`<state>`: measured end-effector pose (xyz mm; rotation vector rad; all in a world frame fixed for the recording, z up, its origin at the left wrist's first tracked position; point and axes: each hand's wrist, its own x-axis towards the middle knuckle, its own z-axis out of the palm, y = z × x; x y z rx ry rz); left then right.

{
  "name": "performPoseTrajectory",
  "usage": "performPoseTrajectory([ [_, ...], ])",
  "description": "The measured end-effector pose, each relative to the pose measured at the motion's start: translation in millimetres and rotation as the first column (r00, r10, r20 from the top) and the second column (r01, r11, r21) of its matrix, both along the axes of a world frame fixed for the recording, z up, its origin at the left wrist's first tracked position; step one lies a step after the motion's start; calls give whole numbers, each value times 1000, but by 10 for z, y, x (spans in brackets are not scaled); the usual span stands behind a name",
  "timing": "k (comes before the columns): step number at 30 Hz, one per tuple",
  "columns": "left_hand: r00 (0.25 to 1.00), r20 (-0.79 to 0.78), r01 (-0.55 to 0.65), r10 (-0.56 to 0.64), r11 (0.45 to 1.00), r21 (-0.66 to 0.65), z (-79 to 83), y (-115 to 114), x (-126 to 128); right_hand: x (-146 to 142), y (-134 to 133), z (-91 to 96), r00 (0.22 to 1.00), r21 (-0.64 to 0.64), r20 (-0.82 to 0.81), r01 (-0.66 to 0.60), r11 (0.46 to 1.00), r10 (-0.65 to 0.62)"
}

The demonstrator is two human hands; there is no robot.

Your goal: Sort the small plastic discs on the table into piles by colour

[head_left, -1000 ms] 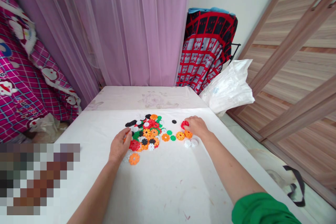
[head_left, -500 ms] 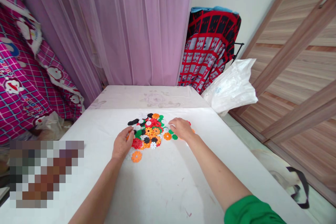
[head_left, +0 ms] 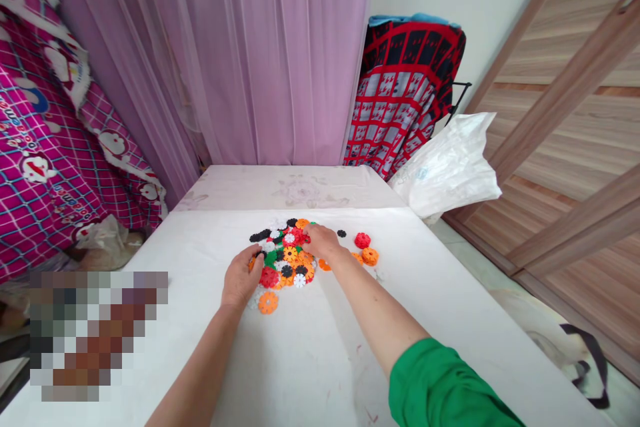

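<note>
- The pile of notched discs (head_left: 287, 255), in red, orange, green, black and white, lies on the white-covered table (head_left: 300, 363), with the 2 bare hands at its sides.
- Left hand (head_left: 243, 277): at the pile's left edge, fingers curled and thumb apart from them. An orange disc (head_left: 252, 263) shows between thumb and fingers; whether it is gripped I cannot tell.
- Right hand (head_left: 324, 241): over the pile's right far part, fingers bent down by the red discs (head_left: 299, 236). Its fingertips are partly hidden, so I cannot tell whether it holds anything.
- Right of the pile, beyond the right wrist: 1 small black disc (head_left: 341, 233), a red disc (head_left: 363, 240) and, nearer than these 2, an orange disc (head_left: 370, 256).
- On the pile's near side, toward the left forearm: 1 larger orange disc (head_left: 268, 303), flat, with clear discs (head_left: 255, 297) just left of it.
- Well right of the pile, at the table's edge: a white plastic bag (head_left: 450, 167).
- Behind the pile, past the table: a purple curtain (head_left: 280, 60).
</note>
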<state>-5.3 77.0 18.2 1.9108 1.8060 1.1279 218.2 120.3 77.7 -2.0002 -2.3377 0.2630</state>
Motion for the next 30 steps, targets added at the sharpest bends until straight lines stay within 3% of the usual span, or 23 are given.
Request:
performPoseTrajectory([
  [6, 1000, 4, -1, 1, 1000, 2, -14, 7, -3, 49, -41, 32, 998, -3, -45, 53, 999, -54],
  [11, 1000, -3, 8, -8, 1000, -6, -21, 15, -3, 526, -138, 89, 994, 90, -67, 90, 992, -84],
  [16, 1000, -12, 10, -10, 1000, 1, -32, 18, -11, 932, -223, 97, 995, 70, 22, 91, 993, -93],
  [30, 999, -36, 1, -1, 1000, -4, -35, 17, -24, 1022, -222, 62, 992, 26, 77, 101, 995, -103],
])
